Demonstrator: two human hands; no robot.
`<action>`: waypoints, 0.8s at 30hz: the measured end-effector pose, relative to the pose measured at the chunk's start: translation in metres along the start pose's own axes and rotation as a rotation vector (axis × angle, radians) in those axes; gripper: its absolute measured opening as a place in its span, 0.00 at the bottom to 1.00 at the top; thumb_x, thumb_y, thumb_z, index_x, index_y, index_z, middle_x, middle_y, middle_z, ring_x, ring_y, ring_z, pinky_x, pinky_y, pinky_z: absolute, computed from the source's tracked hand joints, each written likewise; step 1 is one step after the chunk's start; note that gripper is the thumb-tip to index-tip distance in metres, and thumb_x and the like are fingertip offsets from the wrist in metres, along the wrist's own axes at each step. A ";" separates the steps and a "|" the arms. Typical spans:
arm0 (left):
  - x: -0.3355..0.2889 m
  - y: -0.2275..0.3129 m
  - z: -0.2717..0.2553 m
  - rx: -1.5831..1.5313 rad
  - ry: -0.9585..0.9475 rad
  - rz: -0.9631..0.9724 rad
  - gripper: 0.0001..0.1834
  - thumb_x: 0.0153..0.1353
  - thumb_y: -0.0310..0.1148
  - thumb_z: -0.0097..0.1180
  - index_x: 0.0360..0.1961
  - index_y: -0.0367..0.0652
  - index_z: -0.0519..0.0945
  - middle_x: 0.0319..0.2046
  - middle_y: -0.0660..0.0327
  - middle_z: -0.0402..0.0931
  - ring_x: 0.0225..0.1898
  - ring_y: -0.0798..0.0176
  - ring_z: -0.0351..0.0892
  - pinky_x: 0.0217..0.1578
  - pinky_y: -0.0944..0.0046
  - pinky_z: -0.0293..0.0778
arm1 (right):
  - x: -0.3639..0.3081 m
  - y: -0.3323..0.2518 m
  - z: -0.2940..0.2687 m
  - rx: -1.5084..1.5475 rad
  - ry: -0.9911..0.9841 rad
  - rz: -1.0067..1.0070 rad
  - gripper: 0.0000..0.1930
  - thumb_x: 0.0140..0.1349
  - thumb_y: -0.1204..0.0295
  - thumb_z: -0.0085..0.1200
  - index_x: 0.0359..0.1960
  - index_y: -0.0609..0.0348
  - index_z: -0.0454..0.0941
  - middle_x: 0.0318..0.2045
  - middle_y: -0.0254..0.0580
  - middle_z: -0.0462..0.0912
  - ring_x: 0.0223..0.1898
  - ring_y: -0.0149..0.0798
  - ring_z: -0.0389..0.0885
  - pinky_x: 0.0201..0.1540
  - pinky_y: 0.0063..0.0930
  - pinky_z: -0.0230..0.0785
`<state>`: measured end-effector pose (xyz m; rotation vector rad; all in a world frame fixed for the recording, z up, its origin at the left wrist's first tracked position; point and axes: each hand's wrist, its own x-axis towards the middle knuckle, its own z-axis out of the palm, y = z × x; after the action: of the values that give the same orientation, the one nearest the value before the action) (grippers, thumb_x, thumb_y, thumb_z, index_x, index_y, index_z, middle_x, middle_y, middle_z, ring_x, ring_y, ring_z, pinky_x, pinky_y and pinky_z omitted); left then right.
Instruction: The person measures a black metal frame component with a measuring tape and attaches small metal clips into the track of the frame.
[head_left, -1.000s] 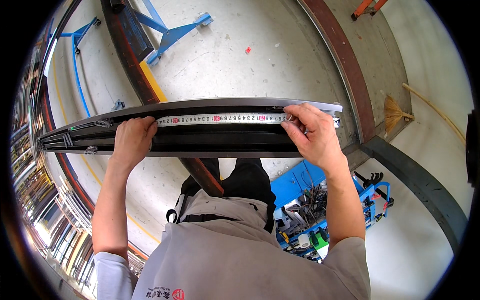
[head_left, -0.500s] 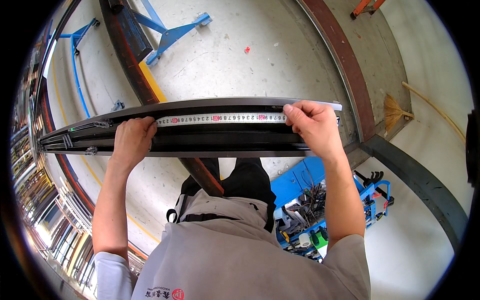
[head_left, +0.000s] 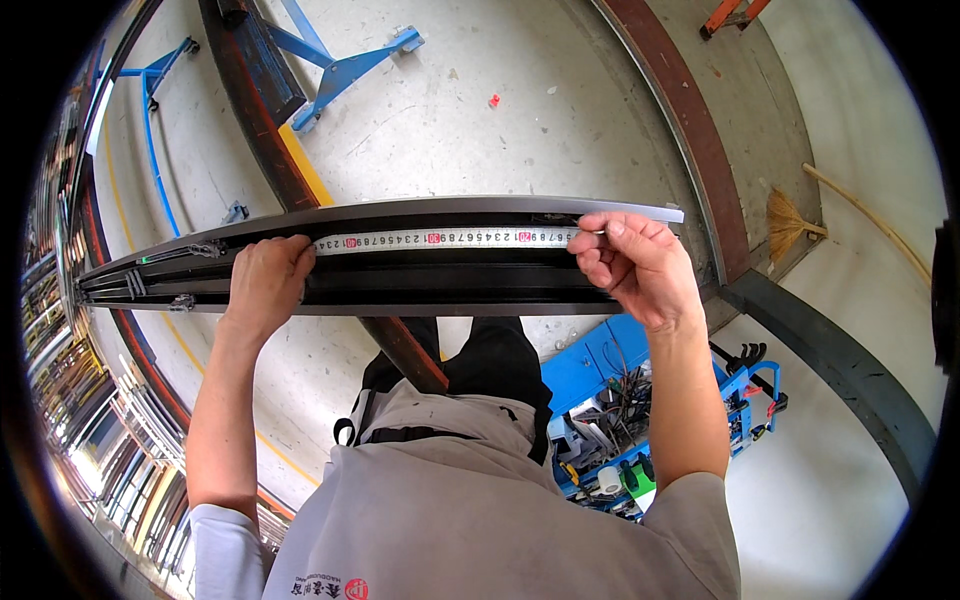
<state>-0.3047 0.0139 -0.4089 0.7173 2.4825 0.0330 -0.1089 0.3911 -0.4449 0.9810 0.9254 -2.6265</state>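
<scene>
A long dark metal profile [head_left: 450, 308] with channels along it lies crosswise before me. The pale blade of a tape measure [head_left: 470, 238] stretches along its upper channel, printed marks facing up. At its left part, my left hand [head_left: 268, 275] is closed over the blade and channel, its fingertips partly hidden. Farther right, my right hand [head_left: 640, 265] has curled fingers and a bent thumb closed around the blade, near the profile's right end. The blade beyond those fingers is hidden by the hand.
The profile crosses a dark beam [head_left: 400, 350]. Blue wheeled stands [head_left: 350, 75] are at the far left. A blue tool cart [head_left: 600, 360] with cables and tools stands near right. A broom [head_left: 790, 225] leans by the wall; stacked profiles [head_left: 130, 450] line the left.
My right hand has shifted slightly right, its thumb drawn back from the blade and its fingers more curled. My left hand and the tape blade stay nearly where they were.
</scene>
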 end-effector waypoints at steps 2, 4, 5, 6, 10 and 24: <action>0.000 -0.001 0.000 0.000 0.010 0.009 0.11 0.68 0.33 0.54 0.33 0.37 0.82 0.28 0.46 0.81 0.34 0.38 0.81 0.39 0.43 0.75 | -0.003 0.002 -0.001 -0.018 -0.016 -0.013 0.11 0.74 0.76 0.51 0.50 0.71 0.81 0.41 0.55 0.88 0.35 0.42 0.88 0.34 0.26 0.80; 0.000 -0.001 0.001 0.001 0.011 0.009 0.11 0.68 0.33 0.54 0.33 0.37 0.82 0.28 0.46 0.81 0.34 0.37 0.81 0.38 0.43 0.75 | -0.004 0.003 -0.003 -0.030 -0.052 -0.016 0.12 0.73 0.78 0.52 0.53 0.72 0.80 0.44 0.56 0.88 0.40 0.44 0.89 0.39 0.27 0.82; 0.000 -0.002 0.001 0.001 0.006 0.008 0.11 0.68 0.33 0.54 0.32 0.37 0.81 0.28 0.45 0.81 0.34 0.37 0.81 0.38 0.43 0.75 | -0.003 0.004 -0.003 -0.055 -0.053 -0.026 0.11 0.72 0.79 0.52 0.52 0.72 0.80 0.43 0.56 0.88 0.40 0.43 0.89 0.38 0.27 0.82; 0.000 -0.002 0.000 0.002 0.002 0.009 0.11 0.68 0.33 0.54 0.32 0.37 0.81 0.28 0.45 0.81 0.34 0.37 0.81 0.38 0.43 0.75 | -0.003 0.005 -0.001 -0.078 -0.054 -0.038 0.11 0.71 0.81 0.53 0.52 0.71 0.80 0.43 0.56 0.88 0.40 0.43 0.89 0.38 0.27 0.82; 0.001 -0.002 0.000 0.000 0.009 0.020 0.12 0.68 0.34 0.53 0.32 0.37 0.81 0.28 0.45 0.81 0.34 0.37 0.80 0.38 0.42 0.75 | 0.000 0.008 0.004 -0.255 -0.037 -0.102 0.09 0.68 0.83 0.57 0.48 0.70 0.80 0.41 0.52 0.88 0.39 0.39 0.89 0.38 0.25 0.81; 0.001 0.001 -0.002 -0.041 -0.027 -0.027 0.12 0.69 0.34 0.53 0.31 0.38 0.81 0.24 0.49 0.80 0.31 0.40 0.81 0.36 0.44 0.75 | 0.011 0.001 0.009 -0.220 0.082 -0.031 0.13 0.75 0.68 0.52 0.36 0.67 0.82 0.29 0.47 0.87 0.25 0.33 0.85 0.24 0.22 0.72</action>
<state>-0.3057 0.0155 -0.4074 0.6626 2.4579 0.0638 -0.1221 0.3855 -0.4474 1.0316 1.2272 -2.4575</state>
